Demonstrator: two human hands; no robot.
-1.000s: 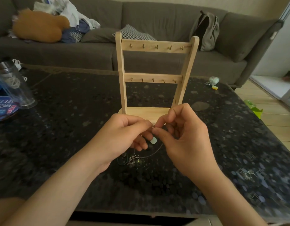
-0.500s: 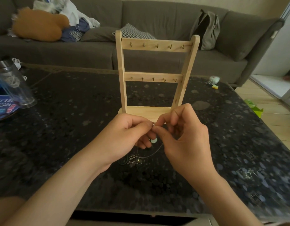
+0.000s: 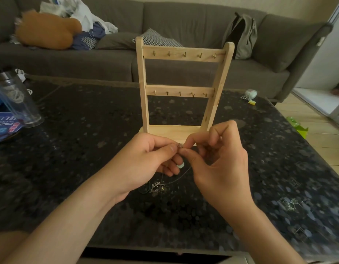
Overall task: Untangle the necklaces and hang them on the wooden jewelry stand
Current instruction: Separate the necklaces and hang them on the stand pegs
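Hard to make out: the tiny metal piece (image 3: 179, 146) where both grips meet is too small for us to tell clasp from link. The left hand (image 3: 145, 159) has its thumb-and-forefinger grip clamped on it. The right hand (image 3: 218, 164) pinches it from the other side, fingertips touching. The left hand's curled lower fingers hide part of the thin dark chain (image 3: 182, 176). We can't count the necklaces (image 3: 159, 188) in the tangle. It lies on the dark speckled surface (image 3: 88, 149) just below the hands, near the base of the wooden stand (image 3: 184, 88).

Writing: the number pendant (image 3: 157, 184) reads "1993", upside down to us. The blue packet (image 3: 4, 126) at the left edge is cut off. We get "TO" and the rest is unreadable.

Orientation: the chain runs from the grips down and left into the tangle. A pale blue pendant (image 3: 180, 165) hangs just under the grips. The stand is upright, long axis vertical, with two crossbars and the hooks facing us. Its base front is partly hidden behind the hands.

Also in view: a clear tumbler (image 3: 16, 100) tilted at far left with blurred contents, and a grey sofa (image 3: 184, 21) behind with a backpack (image 3: 241, 35) on it.
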